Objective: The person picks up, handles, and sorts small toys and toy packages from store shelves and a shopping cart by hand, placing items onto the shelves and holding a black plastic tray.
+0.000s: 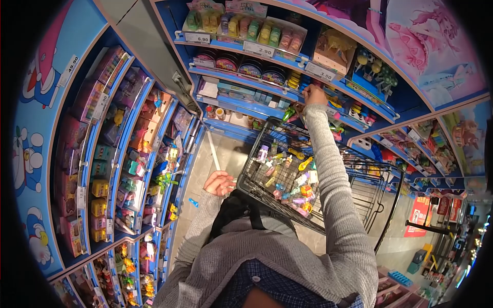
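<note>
My right hand (314,95) reaches up to the shelf row at the back, its fingers closed at the row's front edge among small colourful items; what they grip is hidden. Beneath that arm stands a black wire shopping cart (245,172) with many small toys in it. Among them are a small purple-and-white bottle (262,153), a yellow item (305,164) and an orange toy (306,191). My left hand (220,183) hangs beside the cart's near left corner, fingers loosely bent and apart, with nothing visible in it. A long white strip (212,150) ends just above that hand; I cannot tell whether they touch.
Blue shelves of boxed toys (99,207) curve along the left. On the back shelves are pastel items (252,30), round dark tubs (250,68) and price tags (258,49). A small blue object (193,202) lies on the floor. A red sign (417,216) is at right.
</note>
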### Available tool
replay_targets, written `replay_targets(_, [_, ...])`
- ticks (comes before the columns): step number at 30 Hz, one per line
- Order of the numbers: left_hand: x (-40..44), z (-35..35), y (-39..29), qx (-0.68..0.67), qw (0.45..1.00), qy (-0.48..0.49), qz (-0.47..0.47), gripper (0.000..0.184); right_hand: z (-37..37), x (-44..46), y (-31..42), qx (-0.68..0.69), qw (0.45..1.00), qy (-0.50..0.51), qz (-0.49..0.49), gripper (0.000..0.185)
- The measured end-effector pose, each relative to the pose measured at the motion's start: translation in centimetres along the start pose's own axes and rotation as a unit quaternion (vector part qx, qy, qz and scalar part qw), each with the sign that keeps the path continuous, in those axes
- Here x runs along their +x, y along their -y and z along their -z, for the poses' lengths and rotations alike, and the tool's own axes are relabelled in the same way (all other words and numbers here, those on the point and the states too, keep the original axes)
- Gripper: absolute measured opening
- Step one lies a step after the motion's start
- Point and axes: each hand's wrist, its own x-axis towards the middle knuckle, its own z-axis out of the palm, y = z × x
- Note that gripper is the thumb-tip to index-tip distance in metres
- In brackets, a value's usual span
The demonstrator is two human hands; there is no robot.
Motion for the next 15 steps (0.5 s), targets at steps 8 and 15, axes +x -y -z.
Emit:
replay_targets(8, [0.1,0.5,-0.3,0.003,1.0,0.016,0.014,0.018,-0.5,-0.3,0.1,0.071,0.991,-0.012,-0.115,0.023])
replay_targets(15, [-0.4,-0.7,-1.0,0.019,0.999,-0.022,0.016,0.017,-5.4,-6.8,-2.6,0.259,0.95,-0.009,-0.177,0.027])
